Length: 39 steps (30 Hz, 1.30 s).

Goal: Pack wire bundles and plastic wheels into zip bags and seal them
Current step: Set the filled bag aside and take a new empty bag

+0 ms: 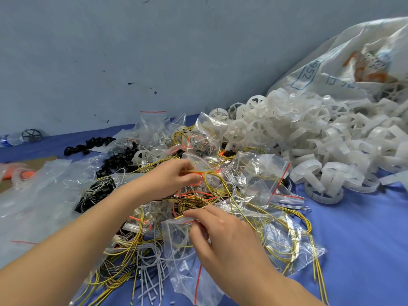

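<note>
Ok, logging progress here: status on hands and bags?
Left hand pinching yellow wires. Right hand gripping zip bag mouth. Tangled pile of wires and bags underneath.

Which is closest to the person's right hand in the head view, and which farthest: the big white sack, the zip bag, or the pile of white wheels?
From the right hand:
1. zip bag: pinched at its fingertips, just left of the hand.
2. pile of white wheels: to the right, farther back.
3. big white sack: beyond the wheels, by the wall.

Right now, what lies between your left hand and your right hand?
Head view: a tangle of yellow and orange wires over clear zip bags, between left hand and right hand.
</note>
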Available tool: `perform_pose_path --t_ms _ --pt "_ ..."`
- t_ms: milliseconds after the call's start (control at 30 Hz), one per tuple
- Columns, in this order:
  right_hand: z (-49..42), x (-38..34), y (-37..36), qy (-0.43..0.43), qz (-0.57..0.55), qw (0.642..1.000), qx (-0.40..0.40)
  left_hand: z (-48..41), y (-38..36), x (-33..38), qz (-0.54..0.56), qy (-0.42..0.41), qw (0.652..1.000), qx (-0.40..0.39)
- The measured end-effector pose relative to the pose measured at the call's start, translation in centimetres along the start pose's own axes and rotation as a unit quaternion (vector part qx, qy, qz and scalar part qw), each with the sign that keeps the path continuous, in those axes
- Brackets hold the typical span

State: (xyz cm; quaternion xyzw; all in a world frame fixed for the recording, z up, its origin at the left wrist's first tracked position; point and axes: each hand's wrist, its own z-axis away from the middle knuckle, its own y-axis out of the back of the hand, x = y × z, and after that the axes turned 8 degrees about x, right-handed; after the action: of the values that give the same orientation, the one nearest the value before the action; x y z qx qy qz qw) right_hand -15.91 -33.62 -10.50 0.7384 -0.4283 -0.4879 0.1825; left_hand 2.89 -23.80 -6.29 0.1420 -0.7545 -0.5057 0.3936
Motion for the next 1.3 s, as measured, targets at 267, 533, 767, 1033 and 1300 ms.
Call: perform_pose_path --t_ms 267,533,767,1033,1300 --pt "0.1 0.0 0.0 -0.001 -0.003 1.000 -0.005 0.7 1.6 -3.5 -0.093 0.141 0.981 0.098" --pt "-0.4 0.7 0.4 -0.054 -0.063 0.996 0.026 5.2 5.4 -3.3 -0.210 0.065 0.945 0.244" --pt "-0.7 1.1 0.1 -0.106 -0.155 0.981 0.038 13.3 7.2 -1.0 0.195 0.134 0.960 0.148" --pt "-0.2 0.0 -0.6 -0.068 -0.114 0.989 0.059 13.5 2.0 1.8 0.226 0.156 0.961 -0.043" --pt "0.1 -0.7 -0.9 0.000 -0.028 0.997 0.072 12.1 -1.6 2.5 0.303 0.205 0.927 0.083"
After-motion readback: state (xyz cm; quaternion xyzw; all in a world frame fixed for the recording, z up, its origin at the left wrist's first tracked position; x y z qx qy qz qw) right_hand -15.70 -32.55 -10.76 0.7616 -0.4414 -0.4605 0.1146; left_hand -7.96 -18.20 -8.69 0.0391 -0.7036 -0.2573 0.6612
